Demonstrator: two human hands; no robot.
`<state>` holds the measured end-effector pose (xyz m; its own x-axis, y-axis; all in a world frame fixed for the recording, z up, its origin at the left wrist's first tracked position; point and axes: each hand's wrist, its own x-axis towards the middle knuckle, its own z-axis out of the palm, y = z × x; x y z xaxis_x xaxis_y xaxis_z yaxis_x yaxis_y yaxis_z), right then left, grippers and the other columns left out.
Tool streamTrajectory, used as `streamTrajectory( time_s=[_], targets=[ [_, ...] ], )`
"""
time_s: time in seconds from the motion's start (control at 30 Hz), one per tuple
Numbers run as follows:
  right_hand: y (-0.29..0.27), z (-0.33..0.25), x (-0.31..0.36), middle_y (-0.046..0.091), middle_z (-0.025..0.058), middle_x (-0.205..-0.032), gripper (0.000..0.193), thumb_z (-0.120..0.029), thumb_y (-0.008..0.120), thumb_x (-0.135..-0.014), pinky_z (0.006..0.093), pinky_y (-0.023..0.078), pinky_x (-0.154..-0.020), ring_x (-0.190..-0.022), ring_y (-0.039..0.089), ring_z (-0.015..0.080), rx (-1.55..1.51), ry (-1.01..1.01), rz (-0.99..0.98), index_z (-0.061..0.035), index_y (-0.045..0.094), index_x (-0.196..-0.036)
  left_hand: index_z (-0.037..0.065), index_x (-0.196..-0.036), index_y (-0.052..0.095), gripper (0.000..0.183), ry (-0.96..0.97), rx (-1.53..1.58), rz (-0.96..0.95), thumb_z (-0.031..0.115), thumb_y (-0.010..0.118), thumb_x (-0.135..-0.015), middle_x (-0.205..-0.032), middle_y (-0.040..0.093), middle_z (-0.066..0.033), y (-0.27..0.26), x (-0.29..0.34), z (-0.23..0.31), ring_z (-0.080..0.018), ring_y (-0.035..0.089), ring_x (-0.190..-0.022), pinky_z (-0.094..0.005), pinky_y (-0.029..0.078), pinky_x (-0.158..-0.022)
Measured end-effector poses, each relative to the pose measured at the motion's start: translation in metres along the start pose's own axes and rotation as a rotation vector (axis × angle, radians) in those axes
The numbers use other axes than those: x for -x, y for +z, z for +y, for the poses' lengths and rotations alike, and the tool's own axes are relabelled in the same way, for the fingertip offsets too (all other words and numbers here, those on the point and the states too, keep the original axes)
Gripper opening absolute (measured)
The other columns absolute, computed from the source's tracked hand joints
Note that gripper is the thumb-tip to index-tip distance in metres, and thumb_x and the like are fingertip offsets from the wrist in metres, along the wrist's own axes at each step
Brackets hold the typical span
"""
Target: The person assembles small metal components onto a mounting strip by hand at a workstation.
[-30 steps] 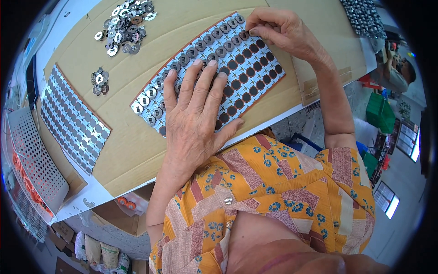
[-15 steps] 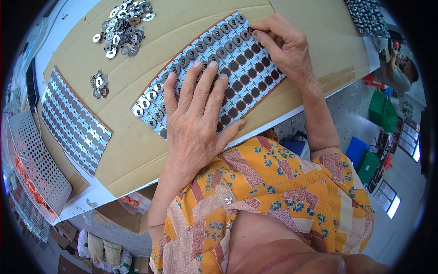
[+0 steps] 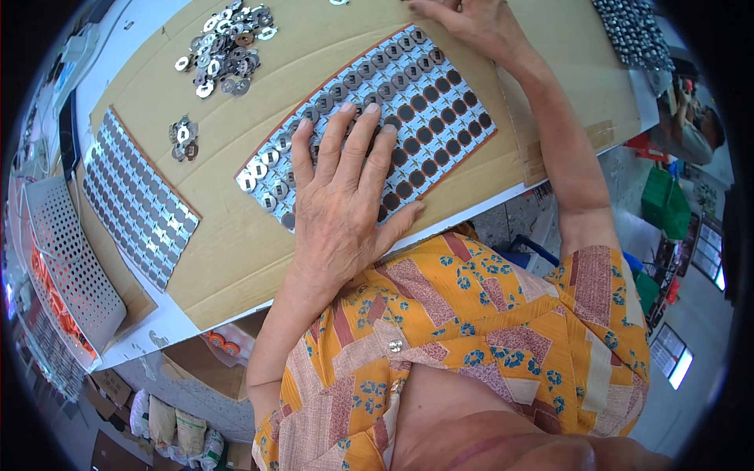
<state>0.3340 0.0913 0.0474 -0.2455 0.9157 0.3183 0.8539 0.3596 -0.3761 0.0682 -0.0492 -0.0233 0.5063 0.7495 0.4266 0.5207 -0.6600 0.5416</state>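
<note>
A pale blue sheet point(image 3: 440, 110) with rows of dark round spots and a reddish-brown edge lies slantwise before me. Slotted grey metal discs point(image 3: 363, 69) sit on its far rows, with shinier ones at its left end; the near rows show bare spots. My left hand point(image 3: 338, 196) rests flat on the sheet, fingers spread, hiding part of the rows. Beyond the sheet's far right corner, my right hand point(image 3: 479, 27) reaches to the picture's top edge. Its thumb is stretched out and looks open; its other fingertips are cut off.
A heap of loose metal discs point(image 3: 228, 47) lies at the far left, with a small cluster point(image 3: 184, 137) nearer. A second spotted sheet point(image 3: 141, 200) lies left, beside a white perforated basket point(image 3: 75, 267). More metal pieces point(image 3: 628, 31) are heaped far right. Cardboard point(image 3: 236, 267) covers the table.
My right hand has left the sheet's far right corner and moved up and away. A disc now sits where its fingers were. My left hand stays flat on the sheet.
</note>
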Motion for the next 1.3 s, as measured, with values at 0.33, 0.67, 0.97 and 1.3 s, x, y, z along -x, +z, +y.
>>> streamTrajectory(
  time_s=[0.33,0.67,0.97,1.3],
  targets=[
    [0.037,-0.027,0.005,0.068,0.0162,-0.089,0.010,-0.004,0.069,-0.095,0.0375,0.055,-0.070,-0.078,0.069,0.0295,-0.048,0.011,0.154,0.0047,0.072,-0.099,0.003,-0.140,0.062,0.078,0.023,0.014,0.037,0.048,0.083,-0.080,-0.153,0.055,-0.0188,0.019,0.010,-0.015,-0.0397,0.046,-0.147,-0.0618,0.024,-0.125],
    [0.071,-0.152,0.112,0.074,-0.0030,-0.085,0.013,0.002,0.071,-0.100,0.0152,0.047,-0.055,-0.066,0.061,-0.0013,-0.845,0.353,-0.216,-0.0013,0.076,-0.112,0.003,-0.137,0.065,0.087,-0.100,-0.014,0.245,0.058,0.085,-0.073,-0.148,0.061,-0.0139,-0.029,0.092,-0.058,-0.0366,0.052,-0.143,-0.0635,0.026,-0.123],
    [0.105,-0.161,0.127,0.075,0.0010,-0.092,0.019,0.007,0.073,-0.095,0.0196,0.057,-0.066,-0.080,0.070,0.0029,-0.693,0.214,-0.282,-0.0009,0.074,-0.113,-0.002,-0.149,0.053,0.089,0.289,-0.268,0.697,0.055,0.081,-0.087,-0.154,0.054,-0.0216,0.031,0.088,-0.110,-0.0401,0.047,-0.147,-0.0620,0.024,-0.126],
    [0.118,-0.158,0.125,0.071,0.0030,-0.090,0.020,0.008,0.073,-0.092,0.0257,0.052,-0.060,-0.068,0.064,0.0088,-0.447,-0.088,-0.240,-0.0031,0.074,-0.108,-0.004,-0.147,0.054,0.093,0.324,-0.351,0.746,0.050,0.087,-0.079,-0.155,0.051,-0.0231,0.041,0.086,-0.118,-0.0421,0.044,-0.147,-0.0649,0.026,-0.123]
  ],
)
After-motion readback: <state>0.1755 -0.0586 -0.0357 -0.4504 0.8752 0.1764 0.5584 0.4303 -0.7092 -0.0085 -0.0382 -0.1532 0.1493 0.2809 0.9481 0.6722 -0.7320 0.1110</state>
